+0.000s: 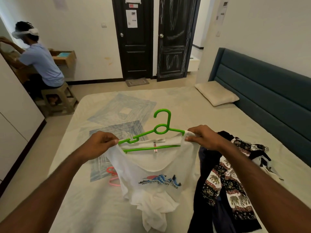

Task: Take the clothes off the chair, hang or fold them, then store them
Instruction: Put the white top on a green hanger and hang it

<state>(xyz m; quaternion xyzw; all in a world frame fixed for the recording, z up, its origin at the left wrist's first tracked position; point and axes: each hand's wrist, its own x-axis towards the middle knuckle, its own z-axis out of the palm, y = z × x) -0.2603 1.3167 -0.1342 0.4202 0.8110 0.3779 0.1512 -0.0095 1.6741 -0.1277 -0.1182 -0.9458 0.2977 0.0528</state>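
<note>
Head view: L hand point(102, 142) & R hand point(201, 135) pinch white t-shirt point(151, 167) shoulders over green hanger point(151, 133); hanger axis left-right, hook pointing far.

Past the bed point(168, 101) we've got two dark doors point(134, 47) with papers stuck on one. A person point(42, 64) sits on a stool point(57, 101) at left, pillow point(217, 95) by the blue headboard point(269, 81).

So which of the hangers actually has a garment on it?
The green hanger, held up between both hands with the white T-shirt going onto it. The pink hangers lie bare on the bed, partly hidden behind the shirt.
</note>
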